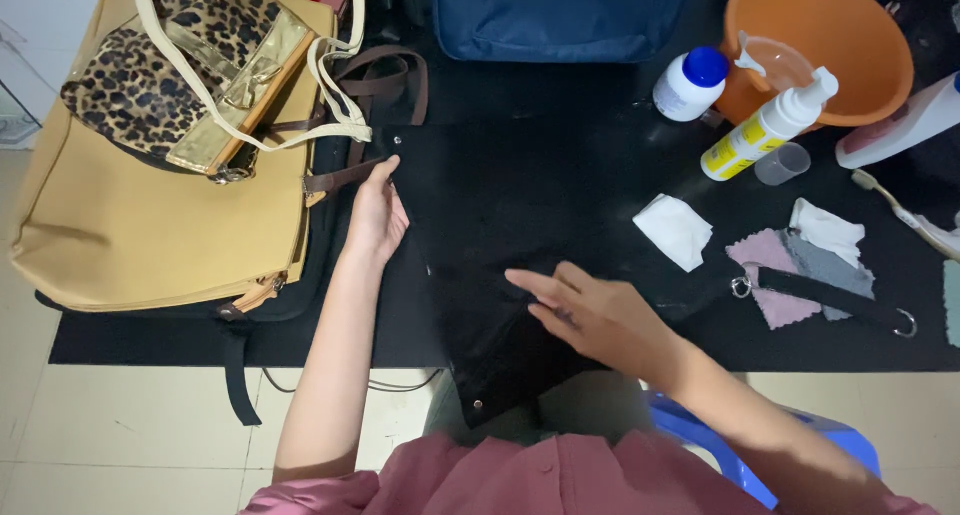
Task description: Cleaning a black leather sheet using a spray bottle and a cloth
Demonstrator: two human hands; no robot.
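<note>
Lying flat across the middle of the black desk (150, 350): a black bag (480, 265), its lower corner overhanging the near edge. Pressing down on its upper left corner, beside a brown strap (345, 175): left hand (376, 220), fingers together and flat, gripping nothing. Resting on the bag's lower middle: right hand (590, 315), fingers extended and slightly apart, tips touching the fabric, nothing clamped. Sitting at the left of the desk: a tan bag (120, 235) with a leopard-print purse (170, 70) lying on top. Standing at the far edge: a blue bag (560, 15). Crowding the right side: an orange basin (840, 35), a white bottle with blue cap (688, 85), a yellow-labelled pump bottle (765, 130), a small clear cup (782, 162), a white cloth (675, 230), pink and grey cloths (790, 265), and a black strap with metal rings (825, 295). Showing below the desk: a blue stool (740, 445) and pale floor tiles (130, 435).
</note>
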